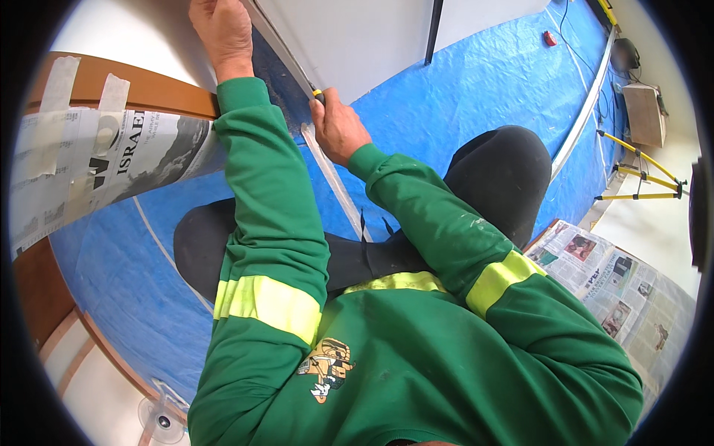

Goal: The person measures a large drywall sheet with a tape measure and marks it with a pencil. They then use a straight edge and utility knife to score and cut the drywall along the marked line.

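Observation:
My right hand (338, 128) is closed round the yellow and black handle of a slim hand tool (318, 96), which looks like a screwdriver. Its tip end lies against the lower edge of a large white panel (357, 44), and I cannot make the tip out. Up at the top edge of the picture, my left hand (223, 36) is raised beside the panel's left side with its fingers curled. The fingertips are cut off by the frame, so what they grip is hidden. Both arms are in green sleeves with yellow bands.
Blue sheeting (446, 82) covers the floor under my bent legs. Newspaper is taped over a brown wooden edge (141, 82) at left; more newspaper (610, 275) lies at right. A yellow tripod (647, 171), a box (644, 115), a red object (550, 39) and cables are at far right.

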Demonstrator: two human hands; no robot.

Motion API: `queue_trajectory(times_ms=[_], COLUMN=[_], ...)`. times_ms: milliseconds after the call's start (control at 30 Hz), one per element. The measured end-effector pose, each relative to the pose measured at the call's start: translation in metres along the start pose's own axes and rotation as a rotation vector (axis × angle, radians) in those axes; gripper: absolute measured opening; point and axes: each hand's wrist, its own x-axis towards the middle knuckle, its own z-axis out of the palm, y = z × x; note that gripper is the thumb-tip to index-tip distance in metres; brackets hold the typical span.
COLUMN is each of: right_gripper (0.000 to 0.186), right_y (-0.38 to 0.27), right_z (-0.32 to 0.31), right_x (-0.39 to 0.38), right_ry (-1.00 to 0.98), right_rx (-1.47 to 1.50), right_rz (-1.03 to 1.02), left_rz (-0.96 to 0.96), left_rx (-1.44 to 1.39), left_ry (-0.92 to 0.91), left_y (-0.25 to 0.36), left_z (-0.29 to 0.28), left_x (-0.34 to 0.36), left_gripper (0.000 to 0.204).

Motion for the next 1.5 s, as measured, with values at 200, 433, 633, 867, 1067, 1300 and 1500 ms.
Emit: queue_trajectory(times_ms=[200, 433, 633, 867, 1067, 1300, 1500], right_gripper=[0.035, 0.035, 0.034, 0.034, 0.033, 0.032, 0.033], right_y=[-0.003, -0.006, -0.003, -0.005, -0.009, -0.014, -0.012], right_z=[-0.003, -0.001, 0.002, 0.001, -0.003, -0.004, -0.002], right_x=[0.008, 0.012, 0.013, 0.012, 0.013, 0.016, 0.021], right_ry=[0.002, -0.022, -0.006, 0.029, 0.034, 0.049, 0.034], right_rx=[-0.03, -0.041, -0.035, -0.027, -0.009, -0.031, -0.061], right_rz=[-0.04, -0.004, -0.03, -0.041, -0.075, -0.083, -0.058], left_rz=[0.049, 0.072, -0.387, 0.055, -0.395, 0.05, 0.088], left_rx=[-0.05, 0.009, -0.711, 0.016, -0.707, 0.01, 0.013], left_ry=[-0.029, 0.017, -0.112, 0.042, -0.052, 0.03, 0.03], left_y=[0.011, 0.012, 0.026, 0.011, 0.029, 0.015, 0.01], left_z=[-0.002, 0.005, -0.009, 0.008, -0.001, 0.007, 0.008], left_x=[-0.004, -0.003, -0.004, -0.003, -0.004, -0.004, -0.005], left_gripper=[0.049, 0.049, 0.05, 0.05, 0.048, 0.046, 0.048])
